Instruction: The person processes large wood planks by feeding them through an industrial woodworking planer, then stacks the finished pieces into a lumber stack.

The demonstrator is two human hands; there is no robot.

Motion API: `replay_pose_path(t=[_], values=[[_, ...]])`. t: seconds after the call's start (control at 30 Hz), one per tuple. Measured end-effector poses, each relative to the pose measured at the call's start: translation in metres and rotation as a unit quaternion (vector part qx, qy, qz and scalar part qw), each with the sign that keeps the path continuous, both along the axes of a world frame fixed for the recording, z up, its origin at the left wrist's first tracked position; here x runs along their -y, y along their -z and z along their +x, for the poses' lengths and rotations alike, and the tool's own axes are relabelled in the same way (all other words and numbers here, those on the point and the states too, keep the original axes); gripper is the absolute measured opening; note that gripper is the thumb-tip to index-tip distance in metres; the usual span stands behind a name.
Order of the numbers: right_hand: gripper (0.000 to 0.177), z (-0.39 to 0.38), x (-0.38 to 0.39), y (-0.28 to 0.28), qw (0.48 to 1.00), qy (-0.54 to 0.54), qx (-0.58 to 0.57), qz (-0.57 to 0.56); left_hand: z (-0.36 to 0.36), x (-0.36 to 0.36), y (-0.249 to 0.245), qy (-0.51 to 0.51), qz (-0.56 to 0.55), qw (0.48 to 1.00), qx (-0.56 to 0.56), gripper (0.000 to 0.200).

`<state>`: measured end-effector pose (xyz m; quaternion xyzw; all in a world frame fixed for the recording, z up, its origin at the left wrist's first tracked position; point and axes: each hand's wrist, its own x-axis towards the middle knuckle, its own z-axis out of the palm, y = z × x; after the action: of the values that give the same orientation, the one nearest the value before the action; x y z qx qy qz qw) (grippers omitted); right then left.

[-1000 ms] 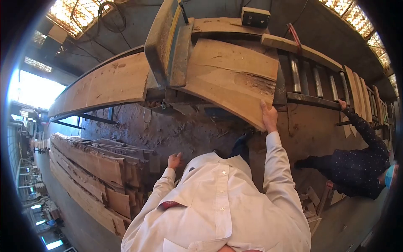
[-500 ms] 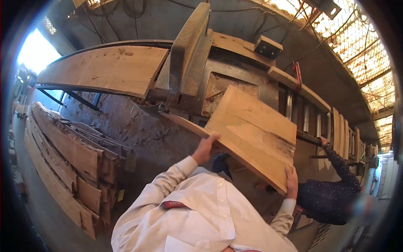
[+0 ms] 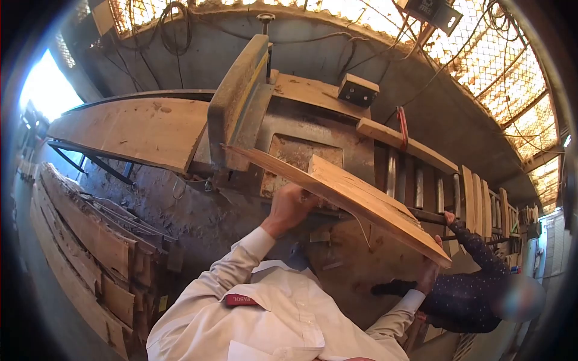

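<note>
2 hands (image 3: 289,209) hold board (image 3: 361,195) by edges.

I had the board (image 3: 368,201) before me, stacked planks (image 3: 111,245) on my left and rollers (image 3: 419,188) on my right.

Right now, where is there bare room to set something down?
Bare-looking: the long board, left of the upright guard. Crowded: the near side of the machine table, behind left hand and held board; littered floor beside stacked planks.
</note>
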<state>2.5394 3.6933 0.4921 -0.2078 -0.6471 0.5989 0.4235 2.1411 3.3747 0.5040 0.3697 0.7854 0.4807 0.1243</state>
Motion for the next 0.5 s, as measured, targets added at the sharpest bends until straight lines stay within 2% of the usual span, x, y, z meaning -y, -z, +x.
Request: replay_pose_path(t=[0.07, 0.13, 0.2, 0.23, 0.27, 0.33, 0.37, 0.4, 0.47, 0.5], values=[[0.093, -0.004, -0.021, 0.016, 0.996, 0.076, 0.043, 0.006, -0.025, -0.024, 0.033, -0.096, 0.016, 0.991, -0.091, 0.065], [0.077, 0.002, -0.057, 0.019, 0.987, 0.112, 0.110, 0.029, -0.041, -0.059, 0.051, -0.107, 0.086, 0.985, -0.106, 0.069], [0.066, 0.011, -0.112, 0.029, 0.958, 0.143, 0.221, 0.110, -0.061, -0.096, 0.063, -0.007, 0.260, 0.966, 0.000, 0.068], [0.063, 0.004, -0.128, 0.039, 0.953, 0.165, 0.223, 0.120, -0.072, -0.110, 0.070, 0.002, 0.288, 0.957, 0.016, 0.060], [0.060, -0.004, -0.143, 0.048, 0.947, 0.188, 0.225, 0.129, -0.079, -0.118, 0.074, 0.007, 0.271, 0.962, 0.028, 0.057], [0.060, -0.054, -0.148, 0.069, 0.965, 0.231, 0.117, 0.046, -0.099, -0.132, 0.075, 0.018, 0.237, 0.970, 0.044, 0.052], [0.060, -0.079, -0.149, 0.074, 0.966, 0.246, 0.072, 0.000, -0.105, -0.149, 0.085, 0.014, 0.272, 0.959, 0.078, 0.048], [0.062, -0.106, -0.151, 0.075, 0.966, 0.248, 0.053, -0.057, -0.105, -0.156, 0.074, 0.005, 0.254, 0.963, 0.093, 0.050], [0.067, -0.135, -0.149, 0.063, 0.964, 0.254, 0.004, -0.078, -0.098, -0.157, 0.041, -0.020, 0.215, 0.968, 0.126, 0.056], [0.070, -0.141, -0.138, 0.043, 0.964, 0.262, -0.024, -0.045, -0.091, -0.152, 0.022, -0.039, 0.175, 0.977, 0.118, 0.058]])
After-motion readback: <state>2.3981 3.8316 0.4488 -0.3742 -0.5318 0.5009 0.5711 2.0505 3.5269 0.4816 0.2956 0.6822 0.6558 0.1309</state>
